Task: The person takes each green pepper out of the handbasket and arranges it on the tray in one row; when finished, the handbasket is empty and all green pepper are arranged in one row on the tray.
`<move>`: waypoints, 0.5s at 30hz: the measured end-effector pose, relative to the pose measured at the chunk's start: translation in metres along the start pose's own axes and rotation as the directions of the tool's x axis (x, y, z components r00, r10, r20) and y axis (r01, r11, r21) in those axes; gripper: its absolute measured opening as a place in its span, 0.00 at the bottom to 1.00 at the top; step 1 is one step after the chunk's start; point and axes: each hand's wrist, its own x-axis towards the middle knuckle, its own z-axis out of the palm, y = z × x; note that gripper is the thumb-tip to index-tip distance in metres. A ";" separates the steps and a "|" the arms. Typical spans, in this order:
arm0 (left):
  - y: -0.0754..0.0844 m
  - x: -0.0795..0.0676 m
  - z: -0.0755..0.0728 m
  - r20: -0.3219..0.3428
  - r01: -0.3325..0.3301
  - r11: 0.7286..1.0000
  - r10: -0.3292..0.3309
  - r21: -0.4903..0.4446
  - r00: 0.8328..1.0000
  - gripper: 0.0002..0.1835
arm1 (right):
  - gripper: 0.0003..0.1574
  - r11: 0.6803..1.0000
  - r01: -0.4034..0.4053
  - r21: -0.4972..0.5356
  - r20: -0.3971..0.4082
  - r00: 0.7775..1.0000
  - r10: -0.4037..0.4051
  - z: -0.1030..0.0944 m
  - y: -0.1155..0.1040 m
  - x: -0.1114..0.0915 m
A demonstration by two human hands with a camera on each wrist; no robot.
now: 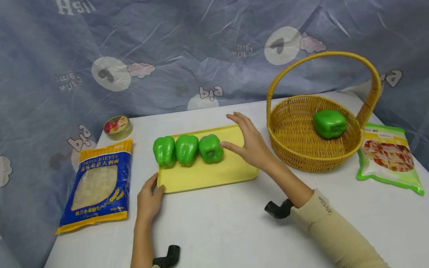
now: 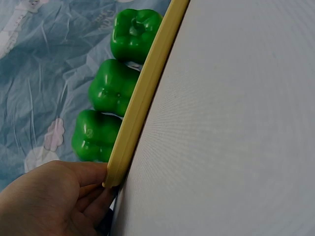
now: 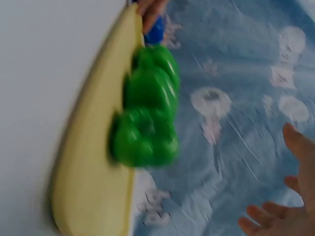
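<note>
Three green bell peppers stand in a row on the left part of a yellow tray (image 1: 208, 178): the left pepper (image 1: 165, 151), the middle pepper (image 1: 187, 150) and the right pepper (image 1: 211, 148). At the tray's near left corner, my left hand (image 1: 149, 199) holds the edge between thumb and fingers; the left wrist view shows the fingertips (image 2: 101, 173) against the tray's end. My right hand (image 1: 254, 146) is over the tray's right part, fingers spread and nothing in them. Its thumb points at the right pepper. A fourth pepper (image 1: 329, 123) lies inside a wicker basket (image 1: 304, 158).
The basket's tall handle (image 1: 316, 56) arches up beyond my right hand. A green-edged food bag (image 1: 388, 157) lies right of the basket. On the left are a blue pasta bag (image 1: 96, 185) and a round tin (image 1: 118, 127). A patterned cloth hangs behind the white table (image 1: 221, 238).
</note>
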 end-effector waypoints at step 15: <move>0.002 -0.002 -0.001 0.000 0.006 1.000 -0.006 -0.006 1.000 0.28 | 0.42 0.964 -0.259 -0.050 -0.143 0.958 0.250 -0.139 0.090 -0.032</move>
